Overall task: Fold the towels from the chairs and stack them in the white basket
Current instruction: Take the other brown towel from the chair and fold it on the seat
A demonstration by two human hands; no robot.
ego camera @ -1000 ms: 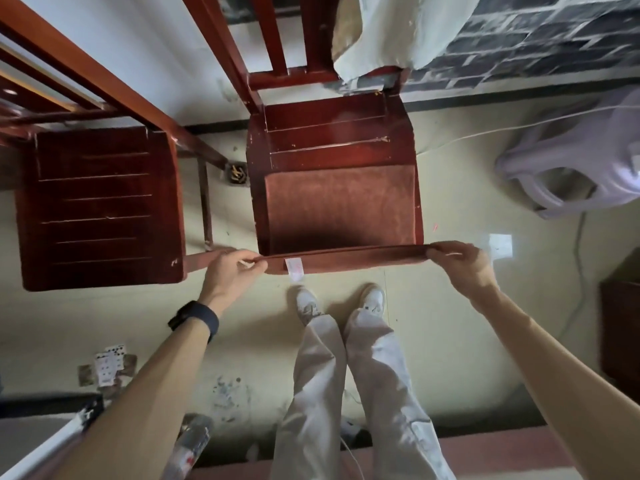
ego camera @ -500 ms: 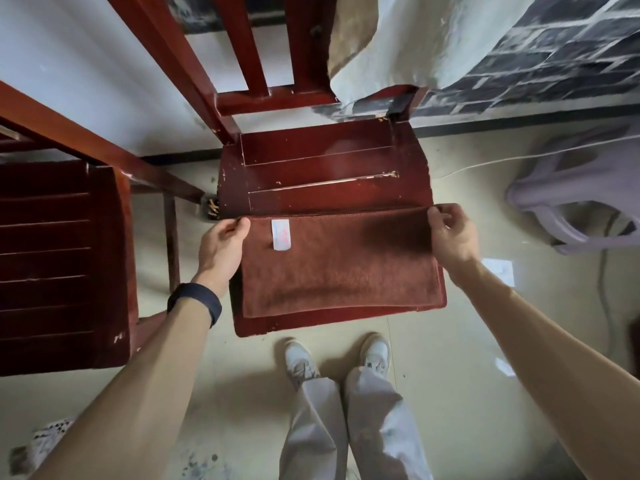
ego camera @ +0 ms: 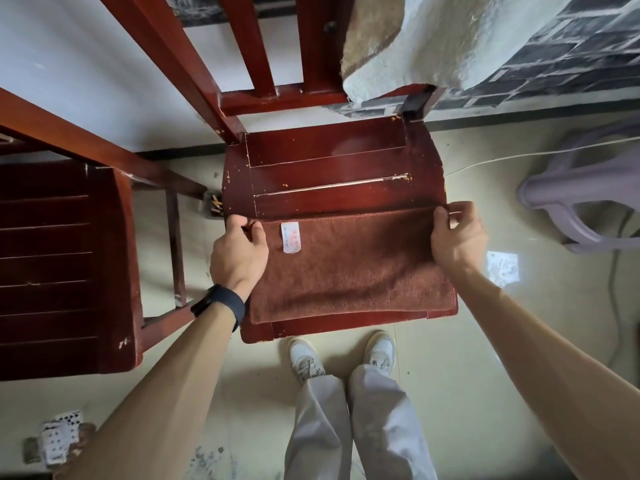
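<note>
Pale tiled floor (ego camera: 450, 375) spreads under two dark red wooden chairs set against a wall. On the nearer chair's seat (ego camera: 332, 188), the left hand (ego camera: 239, 254) pinches the far left corner of a rust-brown towel (ego camera: 349, 268), and the right hand (ego camera: 457, 237) pinches the far right corner. This towel lies folded flat on the seat's front half, its white label (ego camera: 290, 237) facing up. A pale towel (ego camera: 433, 39) hangs over the chair's backrest. A second chair (ego camera: 62, 265) stands to the left.

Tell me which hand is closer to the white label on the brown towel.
Left. The left hand grips the brown towel at its far left corner, just beside the white label. The right hand holds the far right corner, across the towel.
</note>
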